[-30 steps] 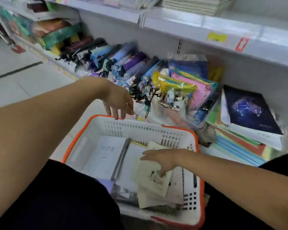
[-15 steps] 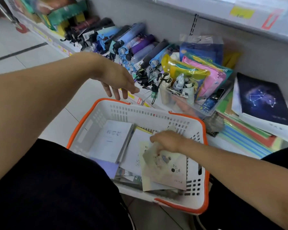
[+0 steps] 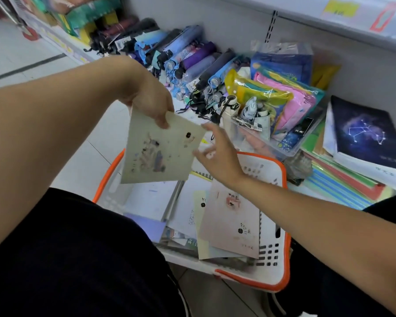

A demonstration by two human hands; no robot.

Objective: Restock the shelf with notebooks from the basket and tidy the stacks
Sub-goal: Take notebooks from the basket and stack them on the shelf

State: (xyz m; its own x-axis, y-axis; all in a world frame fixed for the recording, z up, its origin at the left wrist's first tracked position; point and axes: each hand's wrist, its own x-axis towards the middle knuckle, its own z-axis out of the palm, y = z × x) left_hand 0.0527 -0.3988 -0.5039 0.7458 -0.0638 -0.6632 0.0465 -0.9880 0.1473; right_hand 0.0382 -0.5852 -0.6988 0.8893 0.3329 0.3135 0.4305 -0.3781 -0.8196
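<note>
A thin cream notebook with a small drawing on its cover hangs above the white basket with the orange rim. My left hand pinches its top edge. My right hand is just beside its right edge, fingers spread and relaxed, holding nothing. Several more notebooks lie in the basket, a pale pink one on top. On the low shelf to the right sits a dark blue constellation notebook on a stack of coloured notebooks.
Folded umbrellas lie in a row on the low shelf, next to a clear bin of coloured pouches. An upper shelf edge with a yellow price tag runs overhead. My dark-clothed knees flank the basket on the tiled floor.
My right hand lifted the cream notebook out of the basket and passed it over. My left hand came down and took its top edge, and my right hand let go.
</note>
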